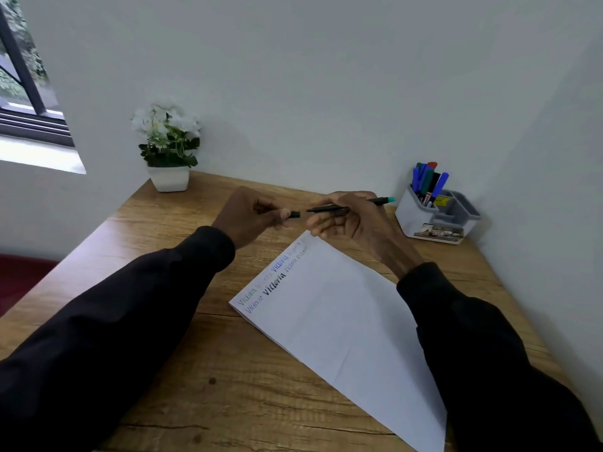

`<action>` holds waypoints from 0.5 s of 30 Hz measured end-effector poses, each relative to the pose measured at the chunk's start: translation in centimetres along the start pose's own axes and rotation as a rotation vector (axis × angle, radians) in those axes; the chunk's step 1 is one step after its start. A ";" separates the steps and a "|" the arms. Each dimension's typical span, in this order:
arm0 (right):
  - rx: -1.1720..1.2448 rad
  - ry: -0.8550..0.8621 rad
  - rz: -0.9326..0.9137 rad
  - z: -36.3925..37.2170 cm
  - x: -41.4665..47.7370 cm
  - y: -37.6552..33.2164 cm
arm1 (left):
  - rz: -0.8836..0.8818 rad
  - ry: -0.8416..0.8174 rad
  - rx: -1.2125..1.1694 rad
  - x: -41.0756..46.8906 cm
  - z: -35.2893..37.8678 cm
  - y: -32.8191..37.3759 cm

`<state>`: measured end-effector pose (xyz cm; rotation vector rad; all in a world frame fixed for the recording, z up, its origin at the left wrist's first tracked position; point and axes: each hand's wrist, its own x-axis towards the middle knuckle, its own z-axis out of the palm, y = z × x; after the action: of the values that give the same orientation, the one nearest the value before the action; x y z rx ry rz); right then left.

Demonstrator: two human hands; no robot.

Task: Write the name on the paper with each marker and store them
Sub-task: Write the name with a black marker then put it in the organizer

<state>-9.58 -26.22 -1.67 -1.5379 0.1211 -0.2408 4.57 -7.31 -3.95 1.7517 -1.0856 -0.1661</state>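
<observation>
Wooden desk (182,370) w/ white paper (342,321) lying angled, the name written several times along its far edge. Grey pen holder (421,220) w/ other markers stands back right, well apart. Left hand (251,213) is closed, pinching a black cap (294,214); right hand (352,216) is wrapped round a thin marker (329,208), tip just beside the cap, above the paper's far corner. Risks: tip missing the cap & inking fingers; cap prob. left loose.

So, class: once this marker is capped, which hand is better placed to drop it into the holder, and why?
The right hand. It already grips the marker and sits nearer the holder at the table's right rear. The left hand holds only the cap, farther away.
</observation>
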 end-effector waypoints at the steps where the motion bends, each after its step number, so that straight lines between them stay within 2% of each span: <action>1: 0.017 0.055 -0.011 -0.5 0.1 0.5 | -0.017 0.032 0.064 0.0 0.0 -0.9; 3: -0.051 0.111 -0.034 -1.4 0.1 1.4 | -0.084 0.055 0.152 -0.3 -0.1 -2.5; 7: -0.247 0.157 0.014 -1.5 0.2 3.6 | -0.145 0.057 0.142 -0.5 0.1 -3.8; 11: -0.303 0.227 -0.009 -1.1 0.4 5.5 | -0.138 0.020 0.192 -0.1 0.6 -4.6; 15: -0.296 0.217 -0.062 -1.1 0.2 6.1 | -0.116 0.026 0.225 0.0 0.7 -4.9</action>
<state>-9.15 -27.22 -7.74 -1.8078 0.2914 -0.4553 7.08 -7.50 -8.27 2.0148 -1.0150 -0.0946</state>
